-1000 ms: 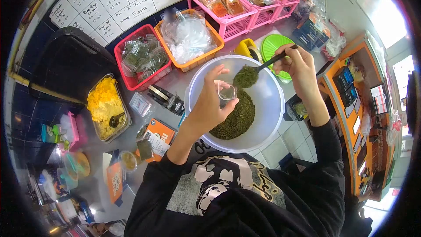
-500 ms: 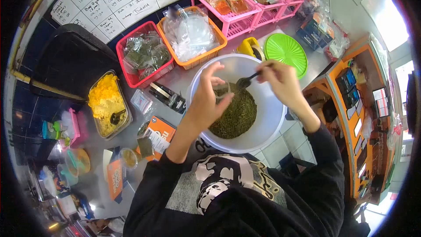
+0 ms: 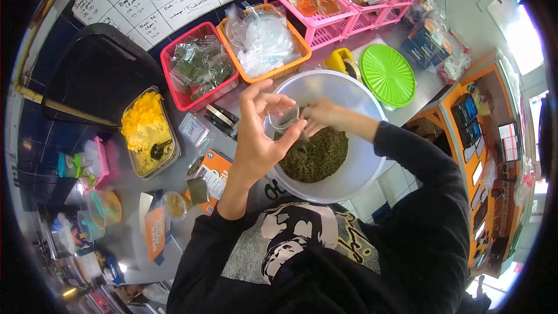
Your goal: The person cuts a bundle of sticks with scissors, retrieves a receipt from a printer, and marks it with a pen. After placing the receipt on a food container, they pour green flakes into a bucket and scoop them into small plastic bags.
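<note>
Between the thumb and curled fingers of my left hand (image 3: 258, 134) is a small clear plastic bag (image 3: 283, 117), its mouth held open above the bowl. My right hand (image 3: 319, 117), blurred by motion, reaches into the large white plastic bowl (image 3: 363, 154), just right of the bag. It grips a dark spoon, which is now mostly hidden and smeared near the dried green herbs (image 3: 318, 158) at the bowl's bottom.
Behind the bowl stand a red basket (image 3: 237, 88) of herb packets, an orange basket (image 3: 307, 52) of clear bags, a yellow tape dispenser (image 3: 337, 60) and a green lid (image 3: 388, 75). A tray of yellow food (image 3: 142, 122) and an orange box (image 3: 216, 177) lie left.
My right hand has moved left and down into the bowl with the spoon. My left hand has risen slightly with the bag. The camera view has shifted a little.
</note>
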The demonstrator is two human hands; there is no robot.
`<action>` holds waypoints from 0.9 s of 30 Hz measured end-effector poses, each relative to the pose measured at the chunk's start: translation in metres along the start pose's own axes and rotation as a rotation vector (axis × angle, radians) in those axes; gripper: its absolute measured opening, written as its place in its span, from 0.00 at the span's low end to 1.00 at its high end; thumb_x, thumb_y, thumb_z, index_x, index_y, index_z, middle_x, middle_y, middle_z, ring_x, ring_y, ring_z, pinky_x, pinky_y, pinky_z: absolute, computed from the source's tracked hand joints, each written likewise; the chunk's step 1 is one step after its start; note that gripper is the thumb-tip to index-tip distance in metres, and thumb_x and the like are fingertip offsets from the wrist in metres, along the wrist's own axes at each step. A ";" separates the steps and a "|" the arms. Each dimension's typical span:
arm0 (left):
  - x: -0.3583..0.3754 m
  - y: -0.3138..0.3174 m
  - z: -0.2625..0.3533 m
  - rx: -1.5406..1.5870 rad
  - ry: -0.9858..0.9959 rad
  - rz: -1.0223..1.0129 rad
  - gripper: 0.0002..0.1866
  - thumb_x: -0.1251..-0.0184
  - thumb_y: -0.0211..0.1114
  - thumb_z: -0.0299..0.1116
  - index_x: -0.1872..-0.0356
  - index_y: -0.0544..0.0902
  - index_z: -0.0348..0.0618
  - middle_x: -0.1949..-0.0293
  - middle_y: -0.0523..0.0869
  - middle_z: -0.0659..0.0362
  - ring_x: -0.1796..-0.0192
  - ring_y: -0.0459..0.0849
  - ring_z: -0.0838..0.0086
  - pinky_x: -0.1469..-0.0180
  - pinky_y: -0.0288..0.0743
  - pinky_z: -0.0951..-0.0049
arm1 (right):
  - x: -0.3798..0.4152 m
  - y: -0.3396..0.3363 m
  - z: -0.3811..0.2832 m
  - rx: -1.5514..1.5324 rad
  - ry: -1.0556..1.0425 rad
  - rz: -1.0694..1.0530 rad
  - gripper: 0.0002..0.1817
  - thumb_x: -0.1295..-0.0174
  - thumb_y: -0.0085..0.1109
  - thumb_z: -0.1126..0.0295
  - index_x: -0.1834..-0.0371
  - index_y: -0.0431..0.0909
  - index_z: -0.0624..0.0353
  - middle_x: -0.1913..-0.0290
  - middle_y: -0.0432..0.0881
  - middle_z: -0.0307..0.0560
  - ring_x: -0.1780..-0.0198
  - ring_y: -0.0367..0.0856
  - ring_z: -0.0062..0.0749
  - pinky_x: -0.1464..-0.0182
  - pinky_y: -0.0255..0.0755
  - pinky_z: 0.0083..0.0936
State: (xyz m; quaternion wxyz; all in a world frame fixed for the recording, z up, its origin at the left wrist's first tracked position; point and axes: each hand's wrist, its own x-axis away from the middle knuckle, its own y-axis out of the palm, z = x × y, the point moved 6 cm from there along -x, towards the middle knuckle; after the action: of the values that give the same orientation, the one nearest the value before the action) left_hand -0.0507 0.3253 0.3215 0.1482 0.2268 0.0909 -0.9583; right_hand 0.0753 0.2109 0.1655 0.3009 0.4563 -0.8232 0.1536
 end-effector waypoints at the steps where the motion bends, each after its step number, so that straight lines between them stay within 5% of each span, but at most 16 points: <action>1: -0.001 -0.003 0.001 0.019 0.006 0.020 0.39 0.50 0.69 0.18 0.39 0.55 0.40 0.57 0.78 0.52 0.53 0.78 0.71 0.45 0.70 0.70 | 0.015 -0.011 -0.011 -0.068 0.015 0.035 0.15 0.37 0.49 0.68 0.61 0.74 0.75 0.69 0.80 0.61 0.69 0.85 0.43 0.65 0.84 0.29; 6: -0.004 -0.008 -0.003 0.083 0.027 0.070 0.38 0.48 0.68 0.19 0.39 0.55 0.40 0.56 0.77 0.52 0.54 0.78 0.71 0.46 0.71 0.71 | 0.094 -0.055 -0.056 -0.274 -0.164 0.229 0.12 0.36 0.48 0.69 0.62 0.75 0.70 0.67 0.79 0.52 0.71 0.83 0.36 0.66 0.80 0.26; 18: -0.001 0.042 0.001 -0.054 0.082 -0.166 0.45 0.52 0.70 0.19 0.36 0.49 0.40 0.44 0.68 0.46 0.54 0.80 0.65 0.50 0.75 0.68 | 0.194 -0.076 -0.100 -0.378 -0.637 0.484 0.14 0.34 0.44 0.69 0.62 0.73 0.71 0.69 0.79 0.52 0.70 0.82 0.33 0.66 0.78 0.25; 22: -0.001 0.053 -0.004 -0.044 0.114 -0.189 0.49 0.54 0.71 0.18 0.35 0.46 0.41 0.43 0.66 0.47 0.55 0.81 0.64 0.51 0.76 0.68 | 0.202 -0.030 -0.110 -0.208 -0.806 0.497 0.12 0.34 0.45 0.71 0.63 0.74 0.71 0.69 0.81 0.52 0.72 0.83 0.34 0.65 0.78 0.25; 24: -0.005 0.052 -0.005 -0.092 0.123 -0.177 0.49 0.54 0.71 0.17 0.35 0.47 0.42 0.43 0.66 0.47 0.55 0.81 0.64 0.52 0.76 0.68 | 0.214 0.003 -0.118 0.343 -1.020 0.590 0.09 0.36 0.45 0.77 0.65 0.76 0.72 0.68 0.81 0.51 0.71 0.83 0.32 0.64 0.78 0.24; 27: -0.008 0.047 -0.006 -0.148 0.078 -0.173 0.49 0.55 0.71 0.17 0.35 0.46 0.41 0.43 0.66 0.47 0.56 0.81 0.65 0.53 0.77 0.69 | 0.235 0.015 -0.124 0.554 -1.288 0.657 0.09 0.38 0.45 0.81 0.64 0.77 0.72 0.70 0.81 0.50 0.70 0.82 0.27 0.64 0.77 0.22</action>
State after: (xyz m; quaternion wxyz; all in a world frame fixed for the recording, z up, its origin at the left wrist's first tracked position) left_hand -0.0263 0.2840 0.3146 0.0777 0.2437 0.1866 -0.9486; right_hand 0.0124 0.1296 0.4112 -0.4232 0.2466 -0.8605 0.1399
